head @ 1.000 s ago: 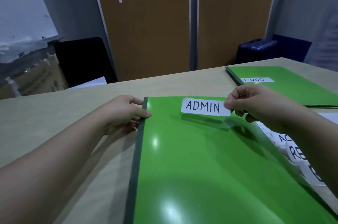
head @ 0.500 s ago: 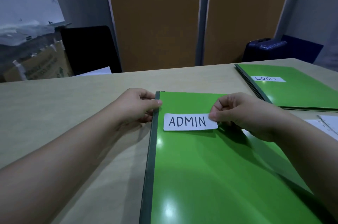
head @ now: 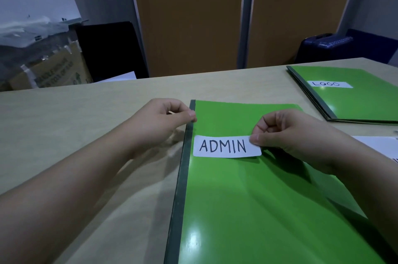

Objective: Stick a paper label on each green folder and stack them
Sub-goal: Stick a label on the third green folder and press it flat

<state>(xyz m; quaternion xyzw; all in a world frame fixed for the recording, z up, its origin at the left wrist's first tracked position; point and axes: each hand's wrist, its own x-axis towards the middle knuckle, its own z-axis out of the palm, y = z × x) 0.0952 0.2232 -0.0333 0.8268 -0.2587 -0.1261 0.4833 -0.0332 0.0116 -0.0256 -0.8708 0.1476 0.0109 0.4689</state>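
Cover of the nearest green folder (head: 247, 209) fills the foreground, shut and lying flat on the pale table (head: 86, 123), with its dark spine (head: 183, 166) along the left side. Farther up the cover, just beside the spine, sits the white ADMIN label (head: 224, 146), lettering upright and roughly square to the folder's top edge. The right hand (head: 297, 136) pinches the label's right end between thumb and curled forefinger; the left end looks down on the cover, but a shadow under the held end leaves it unclear whether the whole strip is stuck. The left hand (head: 159, 121) has its fingers curled, thumb pressed on the top of the spine, pinning the folder in place. This reads as the sticking step for this folder, with the label being placed. The next move probably calls for lowering the held end, letting go, and smoothing the strip from spine side outward so it lies without a crease or slant, while the left hand keeps the folder from sliding. Near the right edge, a white sheet (head: 379, 145) lies partly out of view. Beyond it rests a stack of green folders (head: 366, 99), the top one bearing a LOGO label (head: 329, 84); the ADMIN folder likely goes on top there. Past the table stand a cardboard box (head: 53, 74), a black chair (head: 109, 48), a blue suitcase (head: 325, 46) and wooden panels (head: 193, 15).
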